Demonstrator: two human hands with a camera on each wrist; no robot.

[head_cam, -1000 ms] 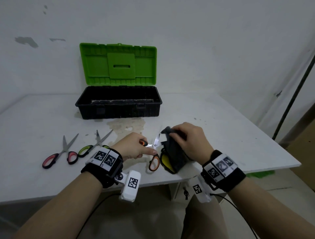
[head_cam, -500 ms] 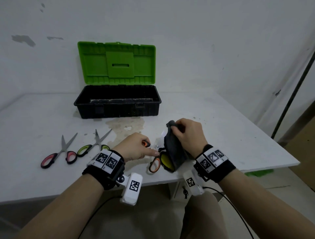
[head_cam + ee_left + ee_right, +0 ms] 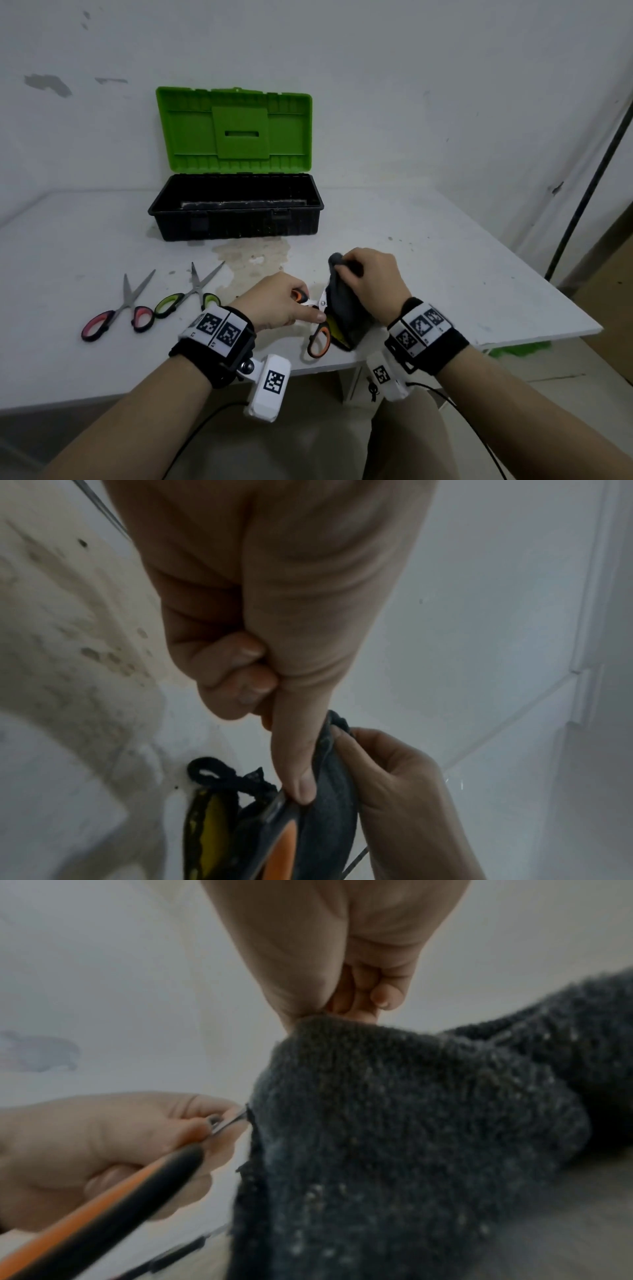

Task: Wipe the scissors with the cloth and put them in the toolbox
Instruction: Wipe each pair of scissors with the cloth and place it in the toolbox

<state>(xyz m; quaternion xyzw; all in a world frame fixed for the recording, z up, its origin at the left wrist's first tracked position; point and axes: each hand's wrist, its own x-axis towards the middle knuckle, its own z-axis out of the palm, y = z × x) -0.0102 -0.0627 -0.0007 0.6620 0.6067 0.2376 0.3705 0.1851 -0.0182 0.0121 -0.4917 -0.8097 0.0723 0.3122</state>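
Observation:
My left hand [image 3: 284, 303] grips the orange-handled scissors [image 3: 319, 337] near their pivot, above the table's front edge; the handle [image 3: 103, 1207] shows orange and black in the right wrist view. My right hand [image 3: 368, 279] holds the dark grey cloth [image 3: 344, 308] wrapped over the blades, which are hidden inside it. The cloth [image 3: 394, 1137] fills the right wrist view, and its yellow underside [image 3: 210, 829] shows in the left wrist view. The black toolbox [image 3: 236, 219] stands with its green lid [image 3: 234, 132] raised at the back of the table.
Two more pairs of scissors lie at the left: pink-handled ones [image 3: 116, 313] and green-handled ones [image 3: 186, 296]. A brownish stain [image 3: 255, 262] marks the white table [image 3: 479, 274] in front of the toolbox. A dark pole [image 3: 589, 171] leans at the right wall.
My right hand has slid the cloth along the blades, out toward the tips and back toward the pivot. The left hand has kept its grip on the scissors.

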